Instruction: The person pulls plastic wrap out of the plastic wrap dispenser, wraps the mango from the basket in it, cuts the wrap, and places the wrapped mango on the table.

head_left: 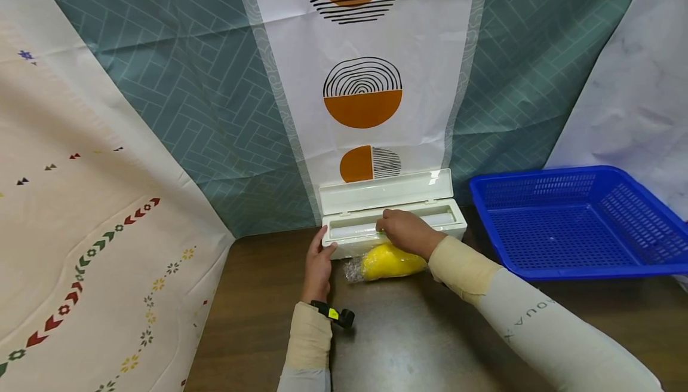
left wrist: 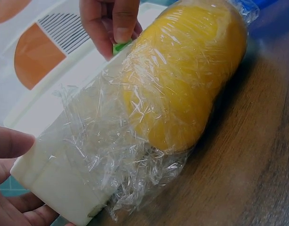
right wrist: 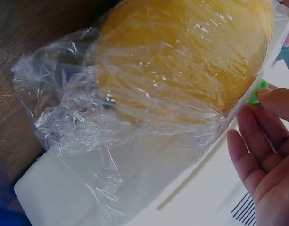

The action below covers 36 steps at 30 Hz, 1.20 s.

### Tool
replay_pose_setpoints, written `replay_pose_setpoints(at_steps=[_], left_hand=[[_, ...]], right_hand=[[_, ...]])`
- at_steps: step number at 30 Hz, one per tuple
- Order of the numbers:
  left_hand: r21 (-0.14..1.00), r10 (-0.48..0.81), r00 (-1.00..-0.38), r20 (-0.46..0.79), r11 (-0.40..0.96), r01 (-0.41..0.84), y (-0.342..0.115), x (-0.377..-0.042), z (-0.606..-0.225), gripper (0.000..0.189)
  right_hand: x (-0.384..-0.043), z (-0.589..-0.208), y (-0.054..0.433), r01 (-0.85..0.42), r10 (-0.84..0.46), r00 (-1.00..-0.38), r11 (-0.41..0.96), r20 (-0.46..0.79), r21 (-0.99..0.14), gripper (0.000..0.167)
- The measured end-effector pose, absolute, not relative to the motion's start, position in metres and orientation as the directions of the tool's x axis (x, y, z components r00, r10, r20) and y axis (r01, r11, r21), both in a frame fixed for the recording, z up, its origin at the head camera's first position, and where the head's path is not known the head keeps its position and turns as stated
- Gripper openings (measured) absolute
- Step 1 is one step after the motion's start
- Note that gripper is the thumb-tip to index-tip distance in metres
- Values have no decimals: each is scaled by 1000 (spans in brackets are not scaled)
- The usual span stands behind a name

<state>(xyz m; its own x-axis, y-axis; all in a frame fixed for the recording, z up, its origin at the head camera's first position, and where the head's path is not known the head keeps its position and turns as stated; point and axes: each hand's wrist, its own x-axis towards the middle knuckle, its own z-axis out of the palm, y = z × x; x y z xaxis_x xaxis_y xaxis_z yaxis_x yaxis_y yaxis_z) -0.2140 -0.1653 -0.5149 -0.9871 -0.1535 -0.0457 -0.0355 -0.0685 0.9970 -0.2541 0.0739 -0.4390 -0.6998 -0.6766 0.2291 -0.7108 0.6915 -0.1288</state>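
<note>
A white cling film dispenser (head_left: pixel 346 250) stands at the back of the table, its lid (head_left: pixel 387 192) raised and a pale roll (head_left: pixel 438 219) inside. My left hand (head_left: pixel 318 269) holds its left end, with the thumb on the near side and fingers around the end. Over the front edge, my right hand (head_left: pixel 411 233) pinches a small green slide cutter (right wrist: pixel 256 93) between thumb and finger. A yellow, rounded, fruit-like item (left wrist: pixel 182 70) lies against the dispenser's front, wrapped in clear film (left wrist: pixel 125 169) that bunches at its left end and stretches up to the box.
A blue perforated basket (head_left: pixel 580 275) sits to the right of the dispenser. Behind the brown wooden table (head_left: pixel 398 332) hangs a patterned cloth (head_left: pixel 215 105), close to the raised lid. A black strap with a small camera (head_left: pixel 340 317) is on my left wrist.
</note>
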Motion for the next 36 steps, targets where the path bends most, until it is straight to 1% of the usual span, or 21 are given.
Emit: replay_pose_setpoints(at_steps=[6,10,16,23,31,36], left_hand=[[997,-156,-987,-50,-60,-41,-166,-214,-516,53],[997,-159,-986,-51,-58,-42,-165,-215,-517,54],[997,-153,-987,-52,-72,-42,-166,-216,-518,54],[996,-153,-987,-52,-76,-41,-166,-216,-516,55],[997,-162,-986,-44,-68,-34,-165,-215,-512,56],[998,-158,-986,-46,-59,-37,-167,-214,-514,55]], right_hand=[[-254,-440,74,-731,-696,-672,677,252,-80,15],[-253,-440,76,-736,-702,-665,674,254,-63,14],[-252,-439,77,-726,-694,-677,684,244,-68,14],[-253,-439,80,-731,-701,-669,680,248,-49,15],[-254,-438,81,-725,-696,-674,687,248,-43,16],[-254,-440,82,-715,-686,-689,696,233,-68,16]])
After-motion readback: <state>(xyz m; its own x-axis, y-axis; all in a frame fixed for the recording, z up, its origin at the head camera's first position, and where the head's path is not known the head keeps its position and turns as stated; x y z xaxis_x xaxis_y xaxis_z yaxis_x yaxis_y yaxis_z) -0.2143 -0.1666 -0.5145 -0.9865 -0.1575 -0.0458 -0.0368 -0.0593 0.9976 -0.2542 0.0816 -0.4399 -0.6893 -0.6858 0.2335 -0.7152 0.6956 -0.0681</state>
